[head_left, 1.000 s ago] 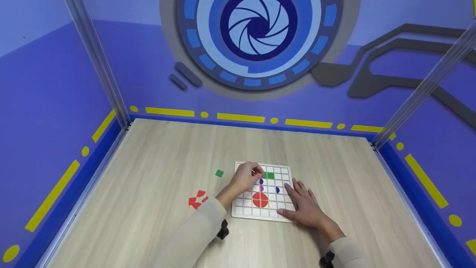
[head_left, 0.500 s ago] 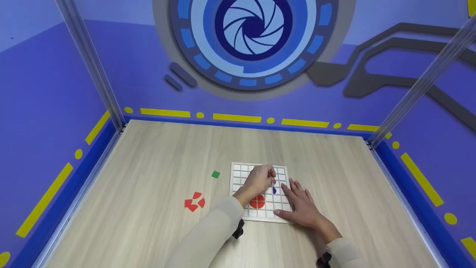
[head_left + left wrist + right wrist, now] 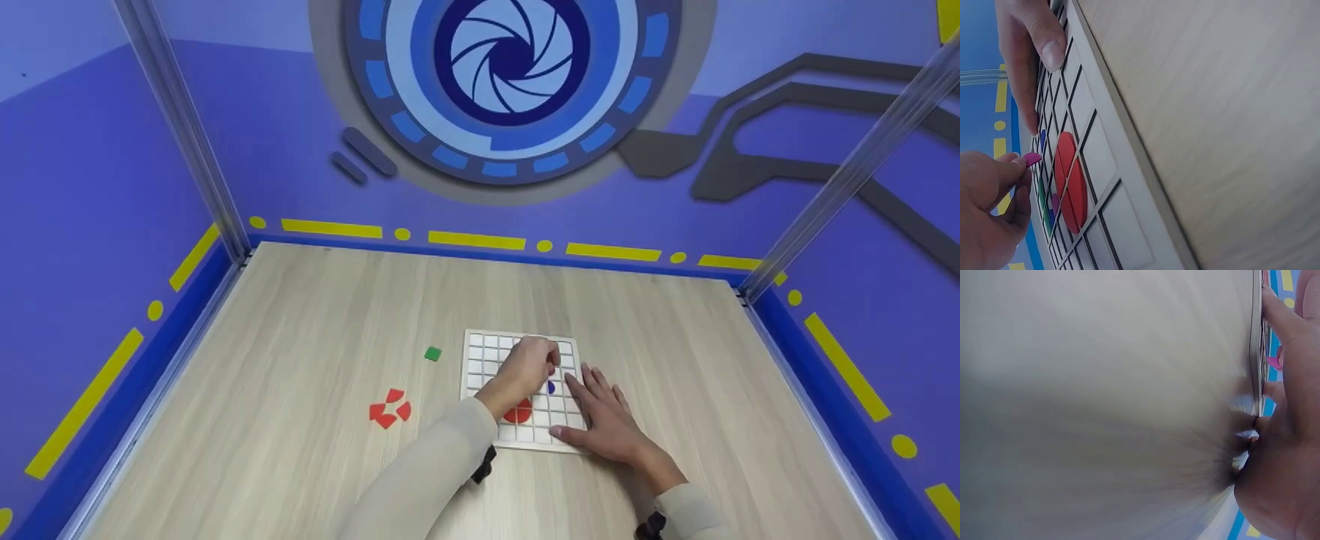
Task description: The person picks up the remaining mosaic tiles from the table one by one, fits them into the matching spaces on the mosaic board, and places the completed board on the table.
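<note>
A white board with a square grid (image 3: 480, 354) lies on the wooden table. My left hand (image 3: 527, 366) is over its middle and pinches a small magenta half-round tile (image 3: 1032, 159) between thumb and finger, close above the cells. Just below that tile is a dark blue half-round tile (image 3: 551, 388) in a cell. Four-part red circle pieces (image 3: 1071, 183) sit in the board, partly covered by my left wrist in the head view. Green tiles (image 3: 1042, 194) show beyond the red ones in the left wrist view. My right hand (image 3: 609, 420) rests with spread fingers on the board's right edge.
Left of the board, several loose red tiles (image 3: 386, 420) lie in a cluster, with a green square tile (image 3: 433, 353) farther back. Blue walls (image 3: 480, 202) and metal posts (image 3: 180, 127) enclose the table.
My left hand has moved right across the board with the magenta tile, from beside the green tiles to above the blue half-round tile. The right hand stays on the edge.
</note>
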Demonstrator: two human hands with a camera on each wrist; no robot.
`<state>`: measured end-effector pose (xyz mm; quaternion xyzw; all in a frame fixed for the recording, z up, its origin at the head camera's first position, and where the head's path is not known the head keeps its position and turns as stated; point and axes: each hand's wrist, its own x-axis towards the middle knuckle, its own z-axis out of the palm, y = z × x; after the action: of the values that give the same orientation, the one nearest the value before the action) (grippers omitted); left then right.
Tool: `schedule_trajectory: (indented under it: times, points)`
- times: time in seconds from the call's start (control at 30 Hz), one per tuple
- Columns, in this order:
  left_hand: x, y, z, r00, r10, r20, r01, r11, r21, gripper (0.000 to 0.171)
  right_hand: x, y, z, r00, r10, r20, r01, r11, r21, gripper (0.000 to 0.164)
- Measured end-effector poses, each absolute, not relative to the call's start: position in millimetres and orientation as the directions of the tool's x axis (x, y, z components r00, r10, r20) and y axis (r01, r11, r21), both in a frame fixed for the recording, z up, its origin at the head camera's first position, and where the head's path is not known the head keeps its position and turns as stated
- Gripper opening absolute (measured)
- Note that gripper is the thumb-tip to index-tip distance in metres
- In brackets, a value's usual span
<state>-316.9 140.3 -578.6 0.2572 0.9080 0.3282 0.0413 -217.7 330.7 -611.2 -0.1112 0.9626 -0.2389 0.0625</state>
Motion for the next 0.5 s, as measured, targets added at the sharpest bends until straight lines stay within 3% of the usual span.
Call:
schedule_trajectory:
  times: [0.5]
  points:
    - [-317.0, 140.3, -586.4, -0.861, 0.492, 0.13, 0.453, 0.624, 0.637, 0.015, -217.0, 332.8, -612.0, -0.968, -0.243, -0.066, -0.187, 0.869, -0.458, 0.104]
